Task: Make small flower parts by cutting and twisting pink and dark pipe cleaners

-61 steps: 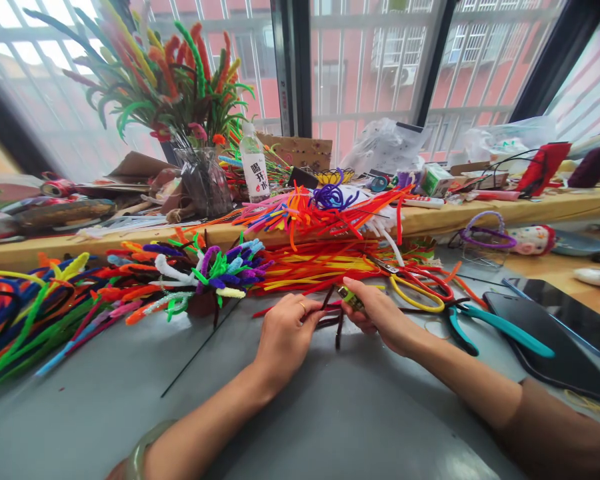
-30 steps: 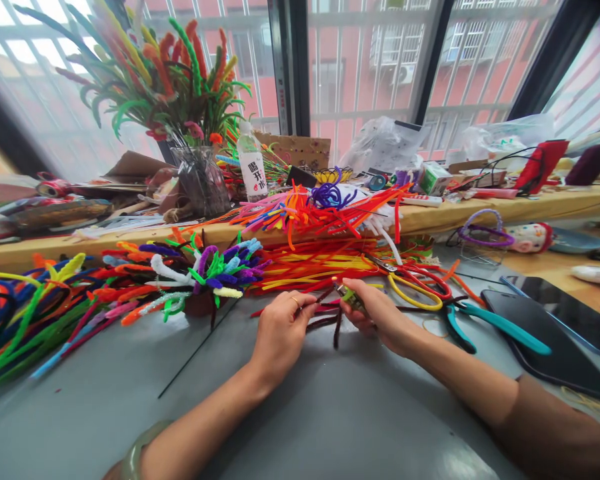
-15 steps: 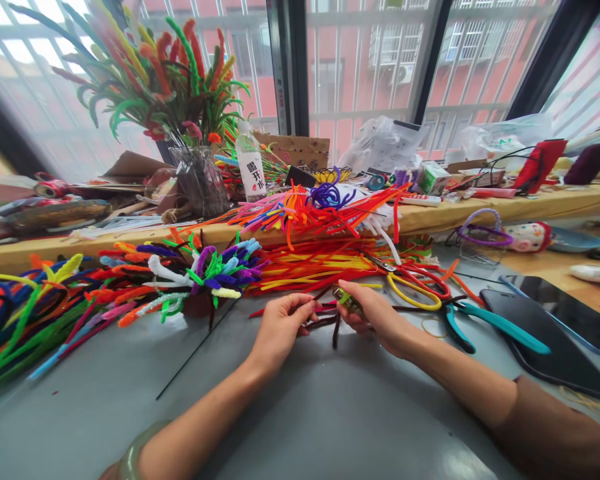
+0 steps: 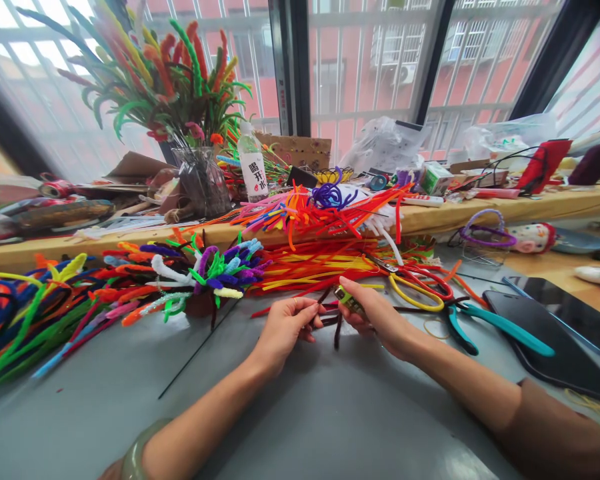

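Observation:
My right hand (image 4: 375,313) is closed around a green lighter (image 4: 349,300), its metal top pointing up and to the left; no flame can be made out. Just left of it, the fingertips of my left hand (image 4: 287,330) pinch a thin dark brown pipe cleaner (image 4: 327,322) near the lighter. Most of that piece is hidden by fingers. Another short dark brown pipe cleaner (image 4: 337,333) hangs down between the hands. Behind them lies a spread of red and yellow pipe cleaners (image 4: 300,270).
Scissors (image 4: 417,293), teal-handled pliers (image 4: 505,327) and two phones (image 4: 545,347) lie to the right. At left are a bunch of coloured pipe cleaners (image 4: 215,270) and a thin dark rod (image 4: 195,353). A wooden ledge (image 4: 445,213) behind carries a vase (image 4: 205,183) and a bottle (image 4: 251,163).
The whole view has shifted slightly. My left fingertips have moved a little along the brown pipe cleaner, toward the lighter. The right hand keeps the same grip.

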### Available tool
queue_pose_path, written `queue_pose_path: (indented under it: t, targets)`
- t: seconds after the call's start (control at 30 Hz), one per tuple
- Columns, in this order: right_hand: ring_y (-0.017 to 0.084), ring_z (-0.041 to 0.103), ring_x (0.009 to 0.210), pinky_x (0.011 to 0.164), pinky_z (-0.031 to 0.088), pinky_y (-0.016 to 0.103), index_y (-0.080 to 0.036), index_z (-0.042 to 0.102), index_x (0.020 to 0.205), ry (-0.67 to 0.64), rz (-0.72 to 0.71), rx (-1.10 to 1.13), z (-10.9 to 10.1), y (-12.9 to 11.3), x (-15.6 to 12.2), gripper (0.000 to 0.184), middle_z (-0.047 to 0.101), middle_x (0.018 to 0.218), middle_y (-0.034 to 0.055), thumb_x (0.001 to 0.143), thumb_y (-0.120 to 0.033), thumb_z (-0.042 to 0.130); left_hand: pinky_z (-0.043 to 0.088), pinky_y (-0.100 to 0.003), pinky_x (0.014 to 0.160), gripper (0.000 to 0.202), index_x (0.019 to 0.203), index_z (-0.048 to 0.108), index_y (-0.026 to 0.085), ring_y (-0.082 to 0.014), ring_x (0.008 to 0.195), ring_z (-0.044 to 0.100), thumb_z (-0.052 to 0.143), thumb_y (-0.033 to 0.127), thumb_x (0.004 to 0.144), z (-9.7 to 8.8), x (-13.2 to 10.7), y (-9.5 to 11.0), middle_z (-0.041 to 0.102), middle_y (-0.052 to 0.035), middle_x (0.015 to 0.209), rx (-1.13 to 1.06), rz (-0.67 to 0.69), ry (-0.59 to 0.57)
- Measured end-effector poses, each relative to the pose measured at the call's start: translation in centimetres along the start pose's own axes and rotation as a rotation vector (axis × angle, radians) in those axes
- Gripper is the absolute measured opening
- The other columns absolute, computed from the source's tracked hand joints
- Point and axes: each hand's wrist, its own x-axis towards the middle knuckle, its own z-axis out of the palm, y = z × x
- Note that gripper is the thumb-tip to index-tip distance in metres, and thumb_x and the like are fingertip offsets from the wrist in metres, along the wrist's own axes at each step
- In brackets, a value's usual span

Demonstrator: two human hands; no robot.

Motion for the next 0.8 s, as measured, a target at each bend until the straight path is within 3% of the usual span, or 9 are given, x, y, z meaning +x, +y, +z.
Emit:
queue_pose_path:
  t: [0.3,0.57,0.8]
  targets:
    - [0.004,0.019,0.038,0.039,0.011,0.02,-0.016,0.042,0.058,0.044,0.011,0.013,0.18,0.16,-0.02,0.043,0.027,0.045,-0.0067,0.079,-0.052,0.035,0.038,-0.017,0.044,0.022,0.075,0.062,0.01,-0.007,0.049,0.046,0.06,0.031,0.07,-0.16,0.2,-0.3,0.055,-0.0008,0.059,0.007,-0.007,-0.016]
    - [0.003,0.015,0.036,0.038,0.007,0.02,-0.016,0.04,0.054,0.027,0.07,0.006,0.11,-0.08,0.04,0.053,0.024,0.041,-0.0077,0.073,-0.065,0.034,0.038,-0.016,0.044,0.022,0.074,0.06,0.01,-0.0068,0.05,0.044,0.059,0.031,0.07,-0.18,0.2,-0.22,0.055,-0.0001,0.058,0.019,-0.005,-0.004]
    - [0.004,0.017,0.038,0.039,0.008,0.021,-0.016,0.042,0.058,0.001,0.036,0.035,0.05,0.42,0.08,0.044,0.027,0.045,-0.0073,0.076,-0.056,0.037,0.038,-0.017,0.043,0.023,0.072,0.059,0.011,-0.0068,0.049,0.042,0.061,0.033,0.067,-0.2,0.17,-0.3,0.051,0.0006,0.057,-0.027,-0.034,-0.037]
